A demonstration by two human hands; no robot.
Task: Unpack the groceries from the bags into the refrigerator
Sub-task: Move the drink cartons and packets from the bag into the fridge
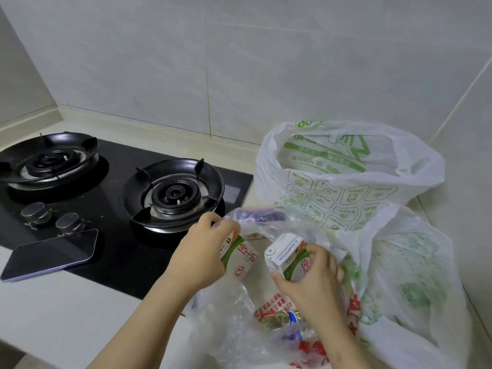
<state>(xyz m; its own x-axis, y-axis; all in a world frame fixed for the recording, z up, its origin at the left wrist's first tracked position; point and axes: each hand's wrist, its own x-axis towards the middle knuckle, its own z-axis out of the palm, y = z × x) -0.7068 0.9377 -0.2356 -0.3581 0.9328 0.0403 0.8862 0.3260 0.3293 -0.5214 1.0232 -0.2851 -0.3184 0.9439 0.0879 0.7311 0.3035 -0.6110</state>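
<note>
Two milk cartons were held just above a clear bag [231,302] on a kitchen counter [58,320], one in each hand. The left carton [239,258] was gripped by the left hand [198,258], with the fingers curled over its top edge and the box tilted away beneath them. The right carton [288,255] was clasped by the right hand [311,278], the thumb hooked under its near lower corner and the fingers wrapped round its right side. Taking both at once was judged to be a way to save a trip, and the firm wrapped holds a way to keep the smooth boxes from slipping.

Loose film of the clear bag was bunched against the left fingertips. More packets [274,314] lay in that bag under the right wrist, not yet unpacked. Beyond both sets of fingertips a back bag [332,187] stood open-mouthed, and a side bag [410,275] slumped to the right of the right fingers. A hob [114,227] and a phone [50,255] were seen well to the left of the left knuckles. No refrigerator was in view.
</note>
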